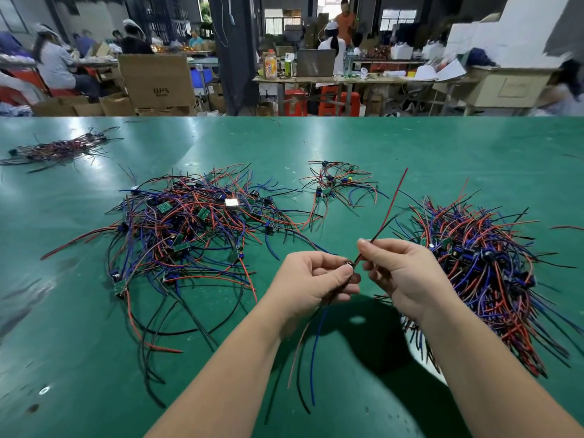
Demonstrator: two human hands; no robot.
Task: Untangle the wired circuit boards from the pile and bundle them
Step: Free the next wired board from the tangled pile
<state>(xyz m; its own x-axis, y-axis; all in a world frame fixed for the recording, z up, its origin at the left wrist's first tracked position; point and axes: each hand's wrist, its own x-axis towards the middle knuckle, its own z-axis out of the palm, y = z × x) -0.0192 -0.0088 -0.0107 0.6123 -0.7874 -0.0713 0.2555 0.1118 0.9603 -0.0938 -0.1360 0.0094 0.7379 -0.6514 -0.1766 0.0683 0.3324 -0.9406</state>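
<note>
Just above the green surface (316,143), between the tangled pile (189,222) and the heap (483,263) at your right, you are pinching one wired circuit board (350,264) in your left hand (316,279) while your right hand (401,273) is pinching its leads (391,206), best drawing them out straight and gently.

On the bench (316,140), a large tangled pile (189,229) lies left of centre and a packed heap (480,267) lies to the right. A small cluster (339,184) sits farther back between them, and another bundle (57,150) lies far left. Near, between pile and heap, the left hand (311,279) and right hand (401,273) hold one wired board (350,265) between them.
</note>
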